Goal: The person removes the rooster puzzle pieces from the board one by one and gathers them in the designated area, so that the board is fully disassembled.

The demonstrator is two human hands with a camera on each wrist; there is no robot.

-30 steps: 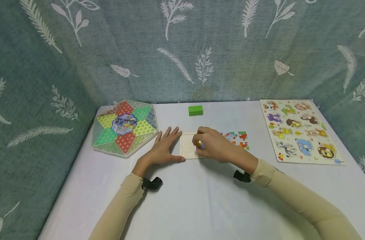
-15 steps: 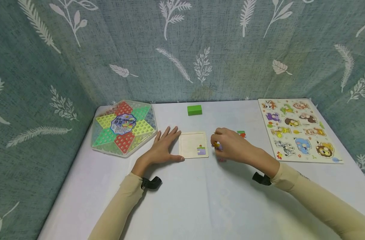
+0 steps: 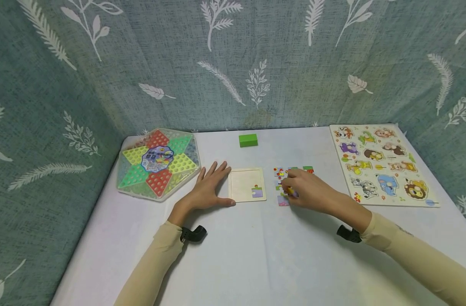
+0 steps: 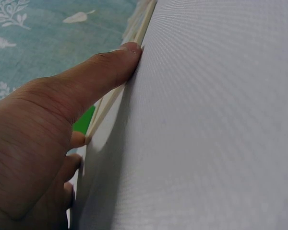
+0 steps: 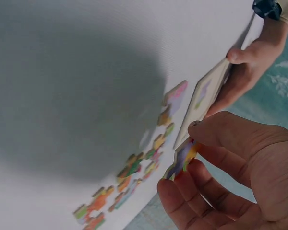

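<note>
My right hand (image 3: 307, 191) pinches a puzzle piece (image 5: 183, 154), purple and yellow, between thumb and fingertips above a group of loose puzzle pieces (image 3: 283, 200). Some of those pieces are hidden under the hand. To their left lies a square wooden puzzle tray (image 3: 240, 182) with a raised rim. One purple-and-green piece (image 3: 257, 192) sits inside it, at the lower right. My left hand (image 3: 206, 193) lies with fingers spread at the tray's left side. In the left wrist view its thumb (image 4: 120, 62) touches the tray's edge.
A green block (image 3: 248, 140) stands behind the tray. At the left is a hexagonal Chinese checkers box (image 3: 158, 163); at the right, an animal puzzle board (image 3: 384, 168). A patterned cloth (image 3: 233, 68) hangs behind the white-covered table (image 3: 233, 255).
My right hand has moved right from over the tray to above the loose pieces, still holding the piece. This uncovers the piece in the tray. The left hand stays in place.
</note>
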